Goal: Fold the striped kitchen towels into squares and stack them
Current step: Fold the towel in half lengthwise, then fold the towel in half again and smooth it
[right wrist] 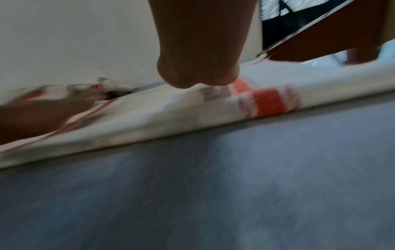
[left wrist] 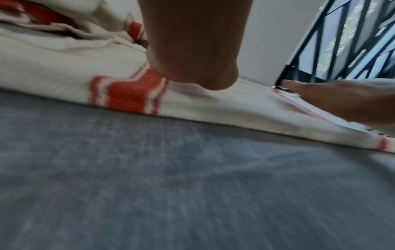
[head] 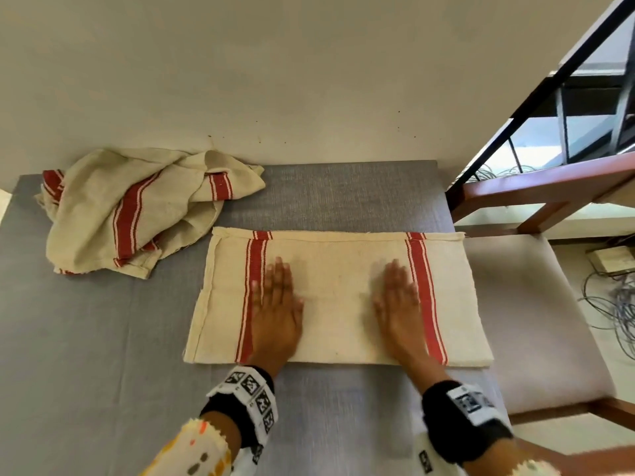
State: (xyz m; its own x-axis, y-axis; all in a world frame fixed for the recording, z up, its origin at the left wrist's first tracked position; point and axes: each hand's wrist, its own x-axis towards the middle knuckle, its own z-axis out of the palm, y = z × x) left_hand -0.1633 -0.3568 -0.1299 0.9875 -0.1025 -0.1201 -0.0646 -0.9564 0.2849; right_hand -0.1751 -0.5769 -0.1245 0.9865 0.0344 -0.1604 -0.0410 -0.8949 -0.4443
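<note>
A cream towel with red stripes (head: 336, 300) lies flat as a wide rectangle on the grey table (head: 103, 338), its near edge a fold (left wrist: 245, 111) (right wrist: 149, 126). My left hand (head: 275, 304) lies flat on it with straight fingers, just right of the left stripe. My right hand (head: 400, 300) lies flat the same way, just left of the right stripe. Both palms press the cloth. In the wrist views only the heel of the left hand (left wrist: 192, 59) and of the right hand (right wrist: 198, 59) shows. A second striped towel (head: 137, 207) lies crumpled at the table's back left.
A pale wall (head: 275, 80) runs along the table's far edge. To the right stands a wooden chair with a light seat (head: 536, 321), close against the table. Loose cables (head: 615, 304) lie on the floor beyond it. A black window frame (head: 549, 80) is at the upper right.
</note>
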